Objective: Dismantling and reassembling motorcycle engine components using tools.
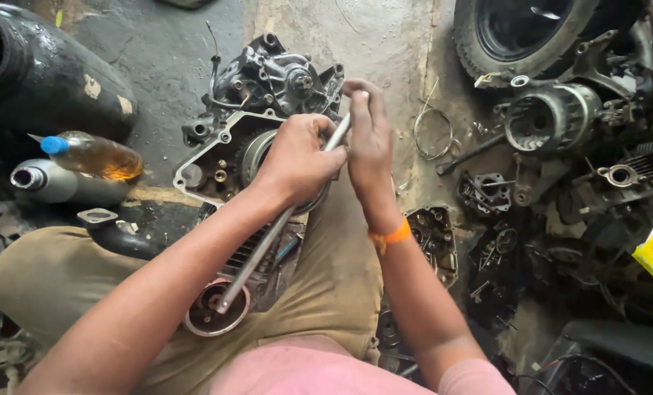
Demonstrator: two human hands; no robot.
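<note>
Together, the left hand (297,157) and right hand (370,139) clamped one long metal rod (268,241) — its tip against the engine case (257,110) on the floor (158,51).

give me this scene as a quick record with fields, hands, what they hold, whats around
setting: workshop floor, seen from above the person's lap
left hand: gripping a long metal rod mid-shaft
right hand: closed on the rod's upper end
under the hands: open engine case, grey, gears showing
left side: bottle of amber liquid with blue cap, silver exhaust pipe
right side: tyre, loose engine parts, wire loop
</note>
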